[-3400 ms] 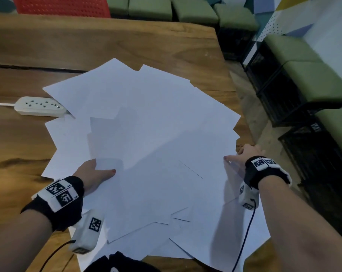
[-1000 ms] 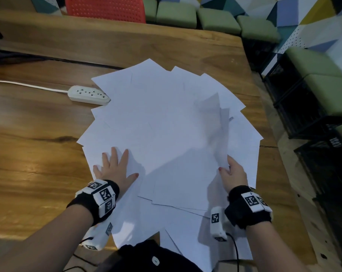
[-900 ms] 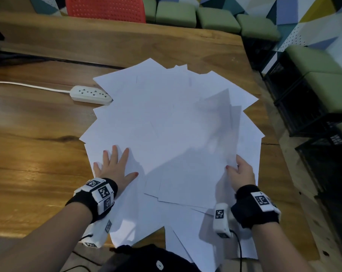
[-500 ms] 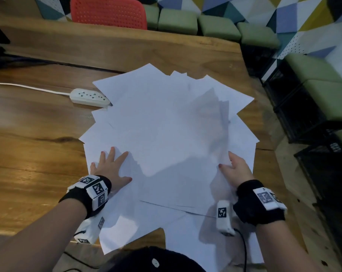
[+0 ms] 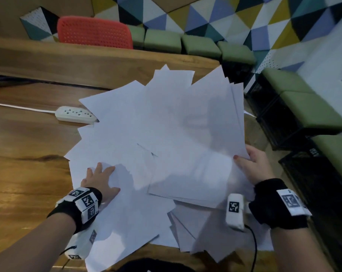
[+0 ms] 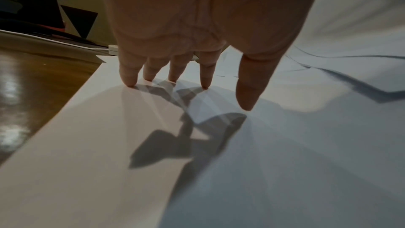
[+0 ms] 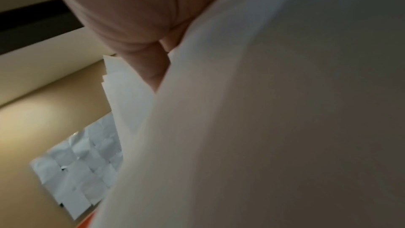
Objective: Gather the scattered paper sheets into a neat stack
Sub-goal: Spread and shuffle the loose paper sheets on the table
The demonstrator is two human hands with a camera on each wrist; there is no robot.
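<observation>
A casual office lounge or meeting room: a long wooden worktop (image 5: 38, 163) with a power strip (image 5: 75, 114), a red chair (image 5: 94, 32) behind it, green cushioned stools (image 5: 199, 46) alongside, and a wall of coloured triangles (image 5: 225, 14).

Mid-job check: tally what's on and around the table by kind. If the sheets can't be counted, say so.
Paper sheets: overlapping, count cannot be told, 1 pile
Power strip: 1
Red chair: 1
Green cushioned seats: at least 7
Hands: 2, left hand flat on the pile, right hand gripping a lifted bundle
Total: 12 at least, counting the pile as one
</observation>
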